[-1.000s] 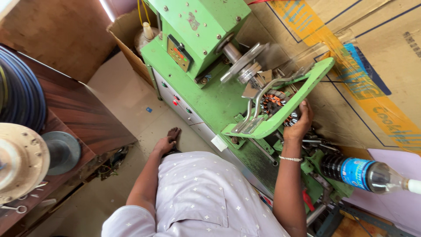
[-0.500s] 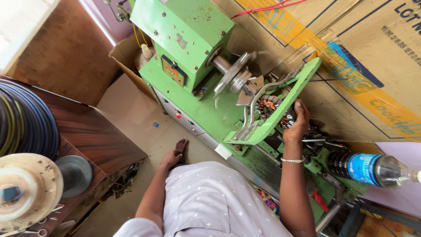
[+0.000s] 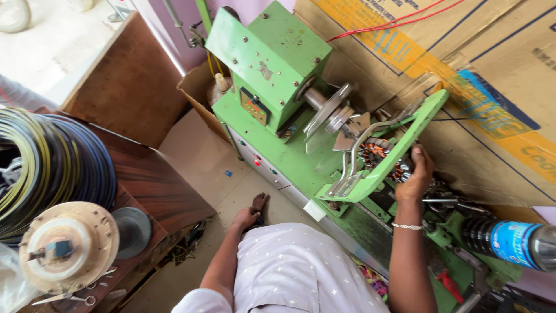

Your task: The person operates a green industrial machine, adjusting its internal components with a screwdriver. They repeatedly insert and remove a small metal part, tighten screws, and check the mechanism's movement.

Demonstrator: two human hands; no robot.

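Observation:
My right hand (image 3: 414, 174), with a thin bracelet at the wrist, grips a stator with copper windings (image 3: 375, 153). The stator sits in a green winding machine (image 3: 272, 64), under its slanted green arm (image 3: 405, 145). A metal spindle with a disc (image 3: 327, 110) sticks out of the machine's head toward the stator. My left hand (image 3: 246, 217) rests on my knee beside my bare foot (image 3: 260, 203) and holds nothing. My torso in a pale spotted shirt (image 3: 295, 272) fills the lower middle.
Coils of insulated wire (image 3: 52, 162) and a round fan motor housing (image 3: 69, 246) lie on a brown wooden table (image 3: 156, 191) at left, with scissors (image 3: 63, 298). A plastic bottle (image 3: 515, 243) lies at right. Cardboard sheets (image 3: 480, 87) stand behind the machine, an open carton (image 3: 194, 87) beside it.
The view has tilted up and left, showing more of the machine head and the wire coils. My right hand stays on the stator and my left hand stays on my knee.

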